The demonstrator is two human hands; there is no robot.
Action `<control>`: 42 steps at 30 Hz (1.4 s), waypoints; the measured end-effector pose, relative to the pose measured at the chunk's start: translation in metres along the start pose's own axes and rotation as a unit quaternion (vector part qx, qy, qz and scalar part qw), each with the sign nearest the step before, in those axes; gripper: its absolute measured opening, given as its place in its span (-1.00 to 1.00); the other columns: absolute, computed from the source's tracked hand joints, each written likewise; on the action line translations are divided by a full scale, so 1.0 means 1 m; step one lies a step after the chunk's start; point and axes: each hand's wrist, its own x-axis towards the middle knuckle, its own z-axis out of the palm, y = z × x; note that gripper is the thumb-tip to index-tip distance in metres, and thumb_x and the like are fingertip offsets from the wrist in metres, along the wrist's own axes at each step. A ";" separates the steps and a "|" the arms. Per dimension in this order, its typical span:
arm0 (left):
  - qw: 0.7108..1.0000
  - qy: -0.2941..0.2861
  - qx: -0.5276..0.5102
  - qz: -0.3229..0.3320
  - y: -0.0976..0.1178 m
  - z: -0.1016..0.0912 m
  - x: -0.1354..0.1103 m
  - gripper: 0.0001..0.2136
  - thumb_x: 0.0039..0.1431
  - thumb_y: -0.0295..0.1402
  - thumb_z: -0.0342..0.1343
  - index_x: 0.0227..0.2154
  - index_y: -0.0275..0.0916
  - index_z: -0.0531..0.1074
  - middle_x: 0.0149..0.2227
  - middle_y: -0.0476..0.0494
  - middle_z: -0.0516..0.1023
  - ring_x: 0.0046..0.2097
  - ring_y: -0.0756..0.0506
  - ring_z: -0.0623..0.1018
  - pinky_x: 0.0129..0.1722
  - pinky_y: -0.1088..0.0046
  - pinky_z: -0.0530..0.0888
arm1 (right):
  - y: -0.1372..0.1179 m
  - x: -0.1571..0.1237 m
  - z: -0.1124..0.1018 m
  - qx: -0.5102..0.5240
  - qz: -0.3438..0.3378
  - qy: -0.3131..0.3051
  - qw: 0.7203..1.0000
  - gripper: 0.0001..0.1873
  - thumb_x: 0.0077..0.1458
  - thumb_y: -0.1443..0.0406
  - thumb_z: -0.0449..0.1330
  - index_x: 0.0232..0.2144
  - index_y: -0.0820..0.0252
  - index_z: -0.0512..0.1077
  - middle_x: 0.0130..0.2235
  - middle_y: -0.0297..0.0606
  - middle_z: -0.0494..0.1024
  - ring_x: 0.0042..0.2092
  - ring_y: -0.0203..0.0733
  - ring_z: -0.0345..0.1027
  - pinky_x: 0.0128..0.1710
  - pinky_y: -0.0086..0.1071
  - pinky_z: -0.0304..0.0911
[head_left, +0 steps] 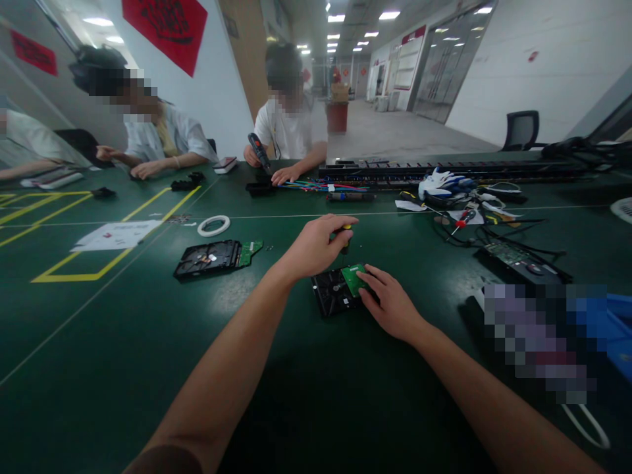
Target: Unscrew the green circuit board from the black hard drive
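Observation:
A black hard drive (332,293) with a green circuit board (353,278) lies on the green table (148,368) in front of me. My left hand (316,245) is closed round a screwdriver with a yellow and black handle (346,232), held upright over the board. My right hand (390,304) rests on the drive's right side, fingers pressed on the green board.
A second opened hard drive (213,257) lies to the left, near a white tape ring (214,226) and a paper sheet (116,235). Two people sit across the table; one holds an electric screwdriver (259,151). Cables, gloves (444,183) and tools crowd the right side.

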 end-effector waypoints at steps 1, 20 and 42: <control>1.000 0.001 0.000 0.002 0.000 0.000 0.000 -0.72 0.41 -0.44 0.10 0.10 -0.21 0.55 0.07 -0.19 0.66 0.09 -0.15 0.60 0.18 0.21 0.48 | 0.000 0.000 0.000 0.000 -0.001 0.000 1.000 -0.51 0.43 0.12 0.06 0.29 0.11 0.41 0.37 0.01 0.38 0.37 0.19 0.27 0.33 0.22 0.22; 0.999 0.038 0.030 -0.019 -0.005 0.004 0.000 -0.88 0.33 -0.28 0.27 -0.16 -0.19 0.57 -0.21 -0.10 0.63 -0.22 -0.08 0.56 -0.20 0.37 0.47 | -0.001 0.000 -0.001 0.004 -0.001 0.003 1.000 -0.52 0.43 0.12 0.07 0.29 0.10 0.42 0.37 -0.01 0.38 0.37 0.16 0.27 0.34 0.21 0.22; 1.000 0.018 0.000 -0.007 -0.005 0.004 0.000 -0.72 0.42 -0.33 0.15 0.12 -0.19 0.57 0.09 -0.18 0.66 0.08 -0.16 0.63 0.16 0.22 0.51 | 0.000 0.000 0.000 -0.010 -0.005 -0.004 1.000 -0.51 0.43 0.16 0.08 0.28 0.22 0.42 0.37 0.07 0.36 0.36 0.17 0.28 0.35 0.16 0.22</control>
